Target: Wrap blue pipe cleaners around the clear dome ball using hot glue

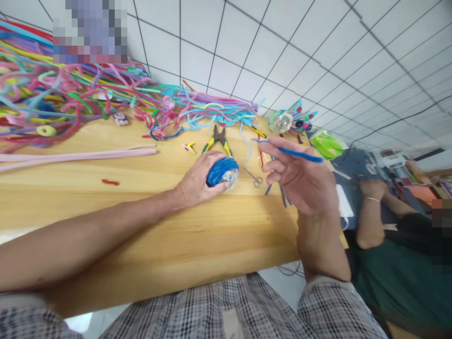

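My left hand (199, 181) is wrapped around a clear ball partly wound with blue pipe cleaner (222, 170), down against the wooden table. Its right side shows bare, shiny clear plastic. Raised to the right of the ball, my right hand (300, 176) has its palm turned up and holds a blue pipe cleaner (300, 154) by the index finger. Between the hands lie small scissors (256, 179). Cut blue pieces (283, 195) are below my right fingers. Just behind the ball rest pliers with green and yellow handles (219, 136).
Heaps of coloured pipe cleaners (70, 99) fill the back left, with a bundle (219, 106) along the wall. A colourful animal figure with a clear ball (282, 121) stands at the back right. Pale pink pipe cleaners (88, 155) lie left. A co-worker's arm (370, 212) rests at the right.
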The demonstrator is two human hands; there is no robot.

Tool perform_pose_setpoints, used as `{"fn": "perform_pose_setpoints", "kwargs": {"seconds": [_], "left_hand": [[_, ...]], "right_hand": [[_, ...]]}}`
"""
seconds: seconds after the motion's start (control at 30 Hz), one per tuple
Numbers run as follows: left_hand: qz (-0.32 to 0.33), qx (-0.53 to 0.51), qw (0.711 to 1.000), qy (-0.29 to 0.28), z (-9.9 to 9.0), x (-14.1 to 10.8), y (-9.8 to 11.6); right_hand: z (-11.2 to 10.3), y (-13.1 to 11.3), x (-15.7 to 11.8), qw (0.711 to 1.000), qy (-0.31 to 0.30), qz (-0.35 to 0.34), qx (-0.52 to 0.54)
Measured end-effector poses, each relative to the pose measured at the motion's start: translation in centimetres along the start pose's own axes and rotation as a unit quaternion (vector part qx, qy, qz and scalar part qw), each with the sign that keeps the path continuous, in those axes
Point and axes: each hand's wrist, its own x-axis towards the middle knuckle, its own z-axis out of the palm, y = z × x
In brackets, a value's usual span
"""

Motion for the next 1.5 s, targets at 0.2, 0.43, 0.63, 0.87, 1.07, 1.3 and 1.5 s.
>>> {"fn": "perform_pose_setpoints", "kwargs": {"seconds": [0.2, 0.43, 0.63, 0.87, 1.07, 1.3, 1.5], "left_hand": [[0.009, 0.002, 1.0, 0.0, 0.0, 0.0, 0.0], [0.011, -0.005, 1.0, 0.005, 0.1, -0.1, -0.1], [0.006, -0.005, 1.0, 0.002, 0.0, -0.1, 0.1], [-0.007, 0.009, 1.0, -0.002, 0.1, -0.2, 0.3], [-0.03, 0.016, 0.999, -0.01, -0.1, -0.4, 0.5], [-0.037, 0.021, 0.999, -0.019, -0.2, -0.5, 0.4], [-0.023, 0.032, 0.999, -0.012, -0.1, -0.4, 0.5]], "right_hand": [[0.4, 1.8, 0.6, 0.986, 0.113, -0.121, 0.011], [0.5, 5.8, 4.5, 0.987, 0.127, -0.084, 0.055], [1.9, 7.1, 6.6, 0.991, 0.101, -0.066, 0.064], [2.2, 8.6, 7.4, 0.995, 0.082, -0.03, 0.056], [-2.9, 10.3, 6.5, 0.973, 0.103, 0.052, -0.198], [-10.7, 12.6, -1.6, 0.9, 0.26, 0.144, -0.319], [-17.4, 16.2, -3.4, 0.829, 0.387, 0.153, -0.374]]}}
